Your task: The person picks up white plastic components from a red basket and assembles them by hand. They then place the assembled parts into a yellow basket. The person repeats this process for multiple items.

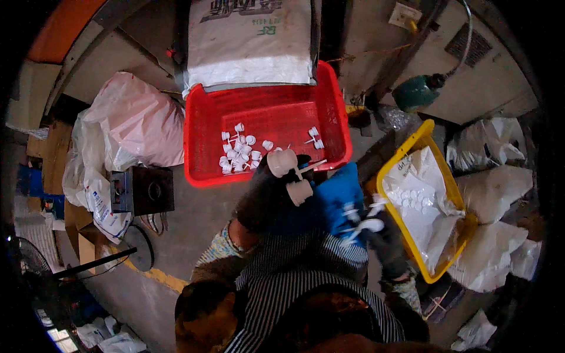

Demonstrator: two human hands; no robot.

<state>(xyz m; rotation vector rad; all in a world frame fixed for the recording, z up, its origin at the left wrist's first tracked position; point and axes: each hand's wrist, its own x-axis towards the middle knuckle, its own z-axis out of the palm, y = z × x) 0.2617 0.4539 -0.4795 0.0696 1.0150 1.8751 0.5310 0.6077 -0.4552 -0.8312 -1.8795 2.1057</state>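
Note:
My left hand (256, 197), in a dark glove, is closed on a white plastic moulded piece (282, 162). Two round caps and a thin stem make up this piece, held up before the near edge of a red basket (193, 141). Similar white pieces (238, 152) lie in the basket, mostly at its left, with a few at the right. Lower and to the right, my gloved right hand (387, 244) grips several white plastic pieces (371, 225) with stems. They hang over a blue cloth (344, 188) on my lap. Its fingers are partly hidden.
A yellow crate (406, 232) beside my right hand holds a white bag with flat round white pieces (415, 201). A white sack (250, 50) stands behind the red basket. Pinkish bags (138, 120), a black box (154, 191) and a fan (29, 256) are at left.

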